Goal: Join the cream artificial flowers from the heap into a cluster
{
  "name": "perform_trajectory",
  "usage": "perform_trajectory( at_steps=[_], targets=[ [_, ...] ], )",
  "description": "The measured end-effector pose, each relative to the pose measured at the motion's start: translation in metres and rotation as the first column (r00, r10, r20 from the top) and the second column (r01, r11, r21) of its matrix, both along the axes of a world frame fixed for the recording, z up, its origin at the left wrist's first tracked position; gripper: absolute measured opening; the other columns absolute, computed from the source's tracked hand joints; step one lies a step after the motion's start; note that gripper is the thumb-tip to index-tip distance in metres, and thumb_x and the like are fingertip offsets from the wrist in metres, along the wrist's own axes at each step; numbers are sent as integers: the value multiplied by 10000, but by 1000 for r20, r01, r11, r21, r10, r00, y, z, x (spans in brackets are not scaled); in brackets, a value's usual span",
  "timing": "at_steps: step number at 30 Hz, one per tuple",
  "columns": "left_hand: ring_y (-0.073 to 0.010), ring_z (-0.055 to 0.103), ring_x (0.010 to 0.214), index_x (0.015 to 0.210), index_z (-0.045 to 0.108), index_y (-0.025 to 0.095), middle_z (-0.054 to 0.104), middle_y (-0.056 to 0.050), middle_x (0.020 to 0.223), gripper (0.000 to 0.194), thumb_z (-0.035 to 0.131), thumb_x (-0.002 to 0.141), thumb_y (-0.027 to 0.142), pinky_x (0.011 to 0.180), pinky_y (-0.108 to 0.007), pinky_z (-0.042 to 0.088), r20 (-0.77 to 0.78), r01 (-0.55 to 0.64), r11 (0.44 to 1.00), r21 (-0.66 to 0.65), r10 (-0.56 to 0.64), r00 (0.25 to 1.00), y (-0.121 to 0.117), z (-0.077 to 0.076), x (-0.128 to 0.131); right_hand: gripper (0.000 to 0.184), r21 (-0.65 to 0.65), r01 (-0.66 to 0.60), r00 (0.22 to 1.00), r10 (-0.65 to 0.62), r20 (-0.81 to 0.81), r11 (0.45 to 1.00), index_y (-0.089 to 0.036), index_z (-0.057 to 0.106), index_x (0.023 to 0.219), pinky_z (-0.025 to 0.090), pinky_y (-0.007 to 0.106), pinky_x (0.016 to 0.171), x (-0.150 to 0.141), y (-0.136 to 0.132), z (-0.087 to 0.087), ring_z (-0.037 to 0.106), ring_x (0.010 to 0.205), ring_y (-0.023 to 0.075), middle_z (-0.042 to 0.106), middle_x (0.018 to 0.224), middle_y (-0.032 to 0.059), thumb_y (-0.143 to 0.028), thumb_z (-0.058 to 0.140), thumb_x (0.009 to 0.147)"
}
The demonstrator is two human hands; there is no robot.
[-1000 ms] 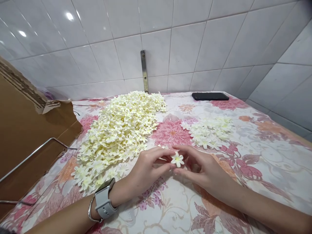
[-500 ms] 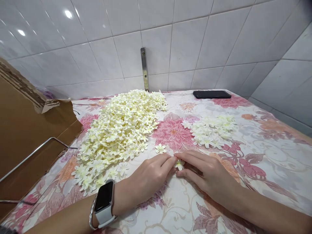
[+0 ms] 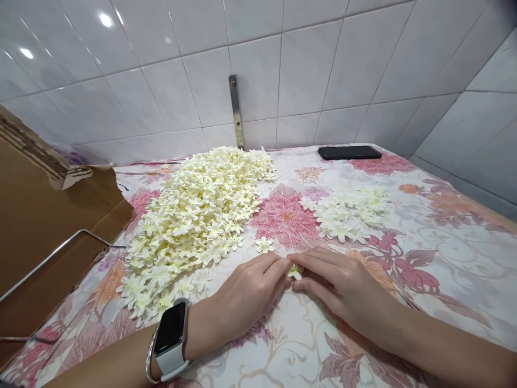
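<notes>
Between my fingertips is a small white flower (image 3: pixel 295 272) with a pale yellow centre. My left hand (image 3: pixel 252 288) is closed, its fingertips pinched against the flower's left side. My right hand (image 3: pixel 337 283) holds the same flower from the right, thumb below and fingers above; part of the flower is hidden by them. Just beyond my left fingers a single loose flower (image 3: pixel 265 245) lies on the cloth. A large heap of the same flowers (image 3: pixel 197 210) rises on the left, and a smaller, flatter pile (image 3: pixel 349 213) lies beyond my right hand.
A floral tablecloth (image 3: pixel 448 280) covers the table. Its back edge meets a white tiled wall with a metal bracket (image 3: pixel 236 110). A black phone (image 3: pixel 349 153) lies at the back right. At the left stand a torn cardboard box (image 3: pixel 52 226) and a bent metal rod (image 3: pixel 52 258).
Both hands stay in nearly the same place. The flower has turned slightly and shows less of itself between my fingers. The whole view has shifted a little.
</notes>
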State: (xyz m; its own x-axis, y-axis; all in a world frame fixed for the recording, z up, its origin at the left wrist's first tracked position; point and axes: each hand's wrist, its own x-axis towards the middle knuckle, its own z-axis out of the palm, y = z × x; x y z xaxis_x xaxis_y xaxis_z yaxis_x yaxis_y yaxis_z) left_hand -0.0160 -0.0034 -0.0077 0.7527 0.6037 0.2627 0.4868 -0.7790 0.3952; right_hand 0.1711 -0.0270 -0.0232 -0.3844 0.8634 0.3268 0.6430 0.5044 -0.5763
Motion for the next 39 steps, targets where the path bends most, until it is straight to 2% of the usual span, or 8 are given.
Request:
perform_trajectory(
  at_steps=[6, 12, 14, 19, 24, 29, 34, 39],
  targets=[
    [-180, 612, 747, 933, 622, 130, 650, -67, 833, 132, 508, 871, 157, 651, -277, 497, 51, -74, 996, -57, 77, 996, 1, 4, 3, 145, 34, -2, 1000, 3, -29, 999, -192, 647, 905, 510, 326, 668, 0, -1, 4, 641, 758, 198, 696, 846, 66, -158, 509, 873],
    [-185, 623, 890, 1064, 601, 151, 670, -67, 977, 264, 607, 801, 158, 795, -300, 501, 231, -83, 947, -311, 160, 960, 7, 3, 3, 103, -13, 45, 996, -46, -73, 999, -189, 621, 904, 513, 311, 660, -2, 1, 4, 643, 780, 200, 693, 871, 55, -148, 600, 813],
    [-192, 628, 930, 1103, 588, 142, 667, -79, 1023, 353, 660, 761, 193, 842, -308, 505, 294, -76, 884, -462, 234, 927, 9, 3, 3, 135, 22, 58, 994, -56, -92, 998, -186, 602, 924, 507, 302, 639, -2, 1, 3, 633, 770, 196, 677, 854, 51, -131, 605, 800],
    [-187, 660, 884, 1043, 632, 128, 694, -77, 950, 332, 696, 737, 241, 821, -294, 525, 334, 55, 600, -798, 365, 869, 9, 8, 6, 122, 176, 58, 990, -35, -135, 983, -180, 572, 927, 506, 312, 641, -3, 1, 1, 620, 781, 200, 655, 866, 73, -118, 568, 822],
    [-157, 660, 824, 947, 673, 169, 706, -30, 873, 240, 721, 716, 215, 757, -251, 504, 371, 185, 440, -879, 385, 845, 12, 9, 6, 180, 290, 16, 982, 39, -183, 957, -204, 575, 985, 518, 344, 719, -3, 0, 2, 635, 848, 211, 692, 907, 77, -99, 534, 844],
    [-141, 652, 782, 832, 683, 168, 691, -1, 797, 207, 765, 643, 141, 739, -237, 482, 354, 240, 286, -928, 473, 807, 16, 7, 4, 101, 225, 75, 968, -16, -251, 971, -218, 587, 929, 532, 332, 698, 0, 0, 3, 653, 817, 205, 702, 866, 60, -168, 569, 843],
    [-130, 624, 707, 841, 712, 158, 687, -13, 771, 163, 742, 688, 205, 691, -237, 466, 340, 229, 286, -931, 447, 827, 16, 6, 4, 205, 127, 61, 976, -33, -213, 990, -218, 569, 964, 527, 296, 620, -2, -2, 2, 632, 766, 198, 667, 847, 41, -181, 629, 771],
    [-147, 623, 732, 901, 728, 156, 698, -35, 786, 186, 630, 803, 281, 728, -257, 464, 349, 203, 350, -914, 425, 835, 15, 9, 3, 303, 158, 9, 980, 22, -197, 987, -220, 520, 1070, 522, 285, 682, -4, -2, 1, 603, 849, 189, 620, 965, 61, -132, 610, 794]
  ],
)
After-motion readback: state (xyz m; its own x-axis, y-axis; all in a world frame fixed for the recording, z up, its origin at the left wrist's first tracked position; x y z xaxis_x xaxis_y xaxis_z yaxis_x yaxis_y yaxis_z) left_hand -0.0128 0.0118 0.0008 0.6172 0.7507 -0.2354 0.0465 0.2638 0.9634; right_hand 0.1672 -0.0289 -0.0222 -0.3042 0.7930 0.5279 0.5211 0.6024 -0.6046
